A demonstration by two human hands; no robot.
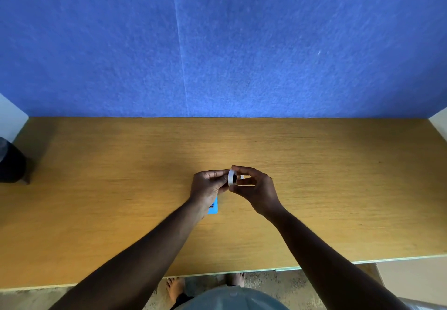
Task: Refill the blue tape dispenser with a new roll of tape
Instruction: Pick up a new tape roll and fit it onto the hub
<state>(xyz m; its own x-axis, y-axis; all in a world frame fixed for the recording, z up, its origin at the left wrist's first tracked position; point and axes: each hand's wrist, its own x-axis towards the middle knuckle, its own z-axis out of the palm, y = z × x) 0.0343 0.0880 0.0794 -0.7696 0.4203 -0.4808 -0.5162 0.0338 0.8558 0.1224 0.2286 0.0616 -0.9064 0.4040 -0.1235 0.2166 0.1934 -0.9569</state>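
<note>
A small clear roll of tape [231, 177] is held upright above the wooden table [338, 189], edge-on to me. My right hand [256, 190] pinches it between thumb and fingers from the right. My left hand [208, 185] closes on its left side with the fingertips. The blue tape dispenser [213, 207] lies on the table under my left wrist, mostly hidden; only its lower right part shows.
A blue felt partition [217, 44] rises along the table's far edge. A dark cylindrical object [12, 162] stands at the far left edge. White side panels flank both back corners. Bare feet and carpet show below the table's near edge.
</note>
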